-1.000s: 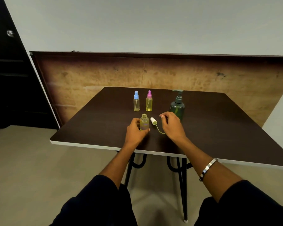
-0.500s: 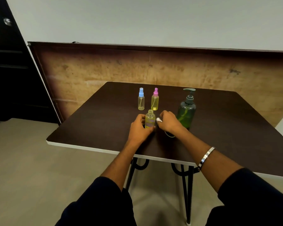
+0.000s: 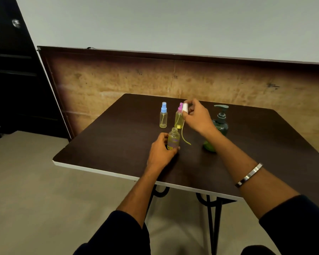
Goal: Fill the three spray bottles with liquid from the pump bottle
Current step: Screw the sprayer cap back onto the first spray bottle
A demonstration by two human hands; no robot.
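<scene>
white spray head (image 3: 185, 107) raised by right hand (image 3: 197, 116) | labels unreadable

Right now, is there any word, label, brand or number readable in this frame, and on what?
None can be read.
The open spray bottle held by the left hand shows a purplish band, too blurred to tell if it is print.
The pump bottle shows no text.

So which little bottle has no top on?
The near spray bottle, gripped by the left hand. The blue-capped bottle and pink-capped bottle are closed.
</scene>
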